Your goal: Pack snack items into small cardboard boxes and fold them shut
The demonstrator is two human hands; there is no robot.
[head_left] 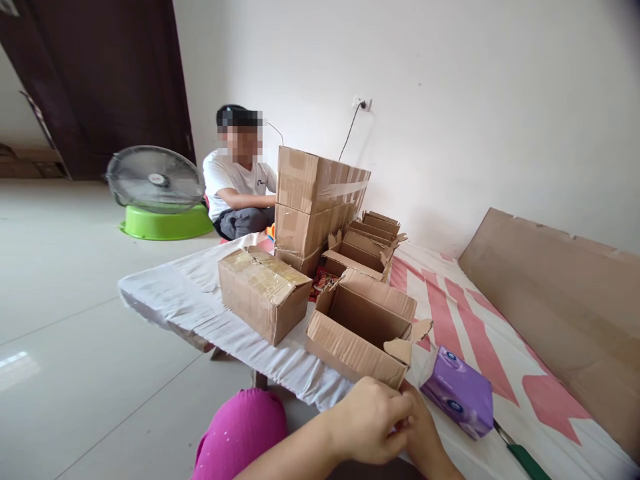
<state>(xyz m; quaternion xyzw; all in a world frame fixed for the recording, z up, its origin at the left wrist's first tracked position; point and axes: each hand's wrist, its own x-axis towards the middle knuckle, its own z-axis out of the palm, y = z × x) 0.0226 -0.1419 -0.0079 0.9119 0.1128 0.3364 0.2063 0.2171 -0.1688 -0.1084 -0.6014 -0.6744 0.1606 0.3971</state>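
Observation:
My left hand (373, 417) is closed, its fingers curled in front of the near corner of an open cardboard box (345, 343). Close against it, my right hand (423, 427) is bent inward, its fingers partly covered by the left. Both hands look pinched together; whatever lies between them is hidden. The box is upright with torn flaps raised, and its visible inside is bare cardboard. To its left rests a closed, taped cardboard box (260, 293). A purple tissue pack (460, 390) lies right of my hands, beside a green-handled tool (525, 460) cut off by the frame.
Taped boxes (300, 180) are stacked at the table's far side, with more open boxes (357, 250) alongside and red packets (324, 283) between. A person in a white shirt (233, 183) sits behind the stack. A fan (155, 179) stands left; a cardboard sheet (550, 293) leans right.

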